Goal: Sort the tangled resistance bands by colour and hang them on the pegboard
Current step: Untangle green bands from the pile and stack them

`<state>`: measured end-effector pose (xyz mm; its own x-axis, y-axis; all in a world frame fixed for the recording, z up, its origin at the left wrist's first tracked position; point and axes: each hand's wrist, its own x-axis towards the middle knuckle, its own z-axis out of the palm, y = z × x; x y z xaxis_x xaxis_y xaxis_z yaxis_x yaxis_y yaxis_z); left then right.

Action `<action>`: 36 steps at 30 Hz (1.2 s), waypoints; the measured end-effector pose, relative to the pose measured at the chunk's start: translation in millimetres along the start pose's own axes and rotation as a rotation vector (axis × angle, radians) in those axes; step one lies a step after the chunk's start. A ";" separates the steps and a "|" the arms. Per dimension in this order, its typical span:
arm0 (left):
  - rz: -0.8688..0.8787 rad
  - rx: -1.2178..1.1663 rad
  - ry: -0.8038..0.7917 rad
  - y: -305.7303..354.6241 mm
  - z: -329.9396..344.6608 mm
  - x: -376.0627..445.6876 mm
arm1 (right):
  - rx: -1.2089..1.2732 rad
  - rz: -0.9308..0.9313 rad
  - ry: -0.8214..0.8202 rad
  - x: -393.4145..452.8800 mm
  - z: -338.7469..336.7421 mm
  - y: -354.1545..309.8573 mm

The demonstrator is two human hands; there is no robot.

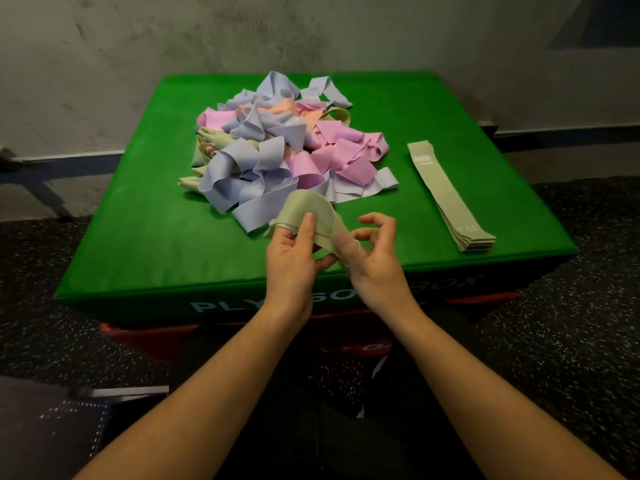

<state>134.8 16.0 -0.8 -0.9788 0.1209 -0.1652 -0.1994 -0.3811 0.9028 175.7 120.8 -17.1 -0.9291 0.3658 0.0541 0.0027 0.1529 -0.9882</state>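
Hands working one pale green flat fabric resistance band at the near edge of the pile.

Soft and matte, the pale green band bulges into a rounded fold above the left hand, whose thumb and fingers pinch it; its lower strip runs under the right hand, where thumb and forefinger appear to nip it while the other fingers curl loosely apart. Just behind lies the tangled heap of lilac-blue, pink, peach and green bands, wide ribbons looped and creased over one another. Well to the right, a neat stack of flattened pale green bands lies straight, with faint printed markings. All rest on the smooth green padded box top, lettered on its front, on speckled black rubber flooring before a scuffed grey wall.
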 end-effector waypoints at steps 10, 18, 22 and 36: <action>0.014 0.053 0.094 -0.2 -23.9 11.1 | 0.187 0.348 -0.232 3.8 -30.3 17.7; 0.009 0.086 0.162 0.2 -28.2 16.9 | 0.033 0.309 -0.022 11.8 -38.7 14.1; 0.035 0.115 0.145 6.3 -31.4 19.2 | 0.082 0.335 -0.002 16.6 -42.2 16.0; -0.137 0.031 0.078 2.9 -34.7 35.6 | 0.776 0.584 -0.167 16.6 -30.0 -11.4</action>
<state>97.8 -12.7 -17.8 -0.9434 0.0983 -0.3169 -0.3312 -0.3368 0.8814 171.3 152.7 -0.6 -0.8994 0.0483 -0.4344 0.2901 -0.6774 -0.6760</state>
